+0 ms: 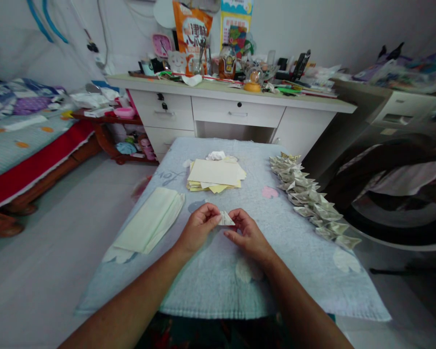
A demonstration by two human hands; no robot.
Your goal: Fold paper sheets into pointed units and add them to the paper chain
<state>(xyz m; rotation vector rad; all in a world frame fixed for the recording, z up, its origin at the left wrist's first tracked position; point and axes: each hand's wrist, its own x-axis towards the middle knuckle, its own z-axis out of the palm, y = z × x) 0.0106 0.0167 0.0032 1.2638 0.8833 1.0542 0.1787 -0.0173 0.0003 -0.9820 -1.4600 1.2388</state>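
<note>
Between my two hands, above the middle of the cloth-covered table (210, 271), is a small folded paper piece (225, 219) with a triangular shape. My left hand (201, 225) pinches its left side between thumb and fingers. At its right corner my right hand (245, 232) has curled fingers touching the paper, with the thumb held a little lower. Beyond my hands lies a stack of cream and yellow paper sheets (216, 172). A pile of long pale green sheets (148, 220) rests to the left. On the right, several folded paper boats (308, 196) stand in rows.
A crumpled white paper (215, 155) sits behind the stack. Past the table stands a white desk (236, 114) crowded with jars, a snack bag (192, 36) and a pink clock (162, 45). A washing machine (403, 111) is on the right, a bed (32, 145) on the left.
</note>
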